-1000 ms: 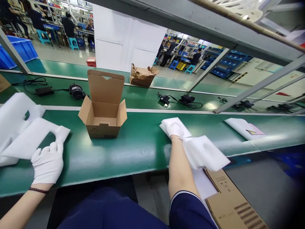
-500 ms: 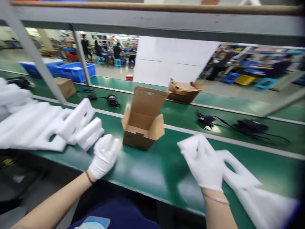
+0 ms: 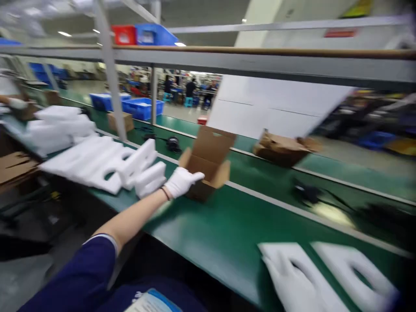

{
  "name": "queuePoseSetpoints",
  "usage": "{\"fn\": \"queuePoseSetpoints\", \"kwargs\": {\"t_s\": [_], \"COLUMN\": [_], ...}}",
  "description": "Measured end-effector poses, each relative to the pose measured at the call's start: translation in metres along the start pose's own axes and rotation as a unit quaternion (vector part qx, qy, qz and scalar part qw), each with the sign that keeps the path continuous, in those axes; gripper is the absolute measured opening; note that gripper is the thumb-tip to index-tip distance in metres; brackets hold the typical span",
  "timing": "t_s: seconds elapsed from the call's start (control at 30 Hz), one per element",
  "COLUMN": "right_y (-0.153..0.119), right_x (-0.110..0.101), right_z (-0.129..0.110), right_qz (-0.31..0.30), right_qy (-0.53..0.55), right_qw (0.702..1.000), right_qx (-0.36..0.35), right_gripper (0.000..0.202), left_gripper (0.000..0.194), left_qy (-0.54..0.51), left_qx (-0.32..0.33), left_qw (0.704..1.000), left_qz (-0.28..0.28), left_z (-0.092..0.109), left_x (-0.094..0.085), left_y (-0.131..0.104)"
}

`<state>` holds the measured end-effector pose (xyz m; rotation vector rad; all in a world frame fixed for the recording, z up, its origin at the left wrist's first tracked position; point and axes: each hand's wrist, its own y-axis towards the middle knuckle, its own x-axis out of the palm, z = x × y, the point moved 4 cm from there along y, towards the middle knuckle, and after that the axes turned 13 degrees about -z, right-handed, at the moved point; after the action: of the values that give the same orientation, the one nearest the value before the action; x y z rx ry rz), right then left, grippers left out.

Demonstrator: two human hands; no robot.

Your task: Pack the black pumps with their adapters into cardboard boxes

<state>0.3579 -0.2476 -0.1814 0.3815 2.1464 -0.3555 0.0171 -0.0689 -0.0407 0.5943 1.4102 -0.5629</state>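
Observation:
My left hand [image 3: 182, 182], in a white glove, is at the left front corner of an open cardboard box [image 3: 208, 167], one digit stretched across its front rim. It appears to grip the box; its other fingers are partly hidden. The box stands upright with its lid and side flaps raised. At the lower right, my gloved right hand [image 3: 294, 281] grasps a white foam insert [image 3: 313, 268] with an oval hole, blurred by motion. Beside it lies another foam insert [image 3: 360, 271] with a similar hole.
Several white foam pieces [image 3: 87, 160] lie along the green bench [image 3: 208, 234] to the left. Black corded devices [image 3: 307, 190] and a crumpled brown carton [image 3: 282, 147] sit beyond the pale strip. Blue bins [image 3: 143, 108] stand farther back. A co-worker's gloved hand [image 3: 17, 104] shows at far left.
My left hand has moved from the bench beside the foam to the box's left front corner. My right hand remains on its foam insert. The view has swung left and up.

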Motion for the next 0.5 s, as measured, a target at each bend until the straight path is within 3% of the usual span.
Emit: {"fn": "queuePoseSetpoints", "kwargs": {"t_s": [0.1, 0.13, 0.2, 0.27, 0.4, 0.5], "right_y": [-0.025, -0.029, -0.031, -0.026, 0.025, 0.098], "right_x": [-0.008, -0.009, -0.011, -0.014, -0.02, -0.028], "right_z": [0.012, 0.009, -0.001, -0.012, -0.026, -0.025], "right_qz": [0.029, 0.034, 0.053, 0.064, -0.012, -0.082], "right_qy": [-0.198, -0.246, -0.286, -0.29, -0.206, -0.129], "right_qw": [0.972, 0.958, 0.945, 0.946, 0.976, 0.986], "right_qx": [0.126, 0.143, 0.147, 0.131, 0.063, 0.064], "right_gripper": [0.05, 0.051, 0.052, 0.054, 0.06, 0.058], "left_gripper": [0.043, 0.044, 0.046, 0.043, 0.03, 0.028], "left_qy": [-0.012, -0.008, 0.003, 0.012, 0.012, 0.003], "left_qx": [0.027, 0.029, 0.042, 0.077, 0.148, 0.101], "left_qw": [0.999, 0.996, 0.983, 0.969, 0.973, 0.982], "left_qz": [0.038, 0.08, 0.177, 0.234, 0.175, 0.16], "left_z": [-0.018, -0.019, -0.01, 0.01, 0.048, 0.05], "left_x": [0.004, 0.008, 0.02, 0.045, 0.117, 0.154], "left_y": [-0.001, -0.002, -0.015, -0.042, -0.102, -0.127]}}
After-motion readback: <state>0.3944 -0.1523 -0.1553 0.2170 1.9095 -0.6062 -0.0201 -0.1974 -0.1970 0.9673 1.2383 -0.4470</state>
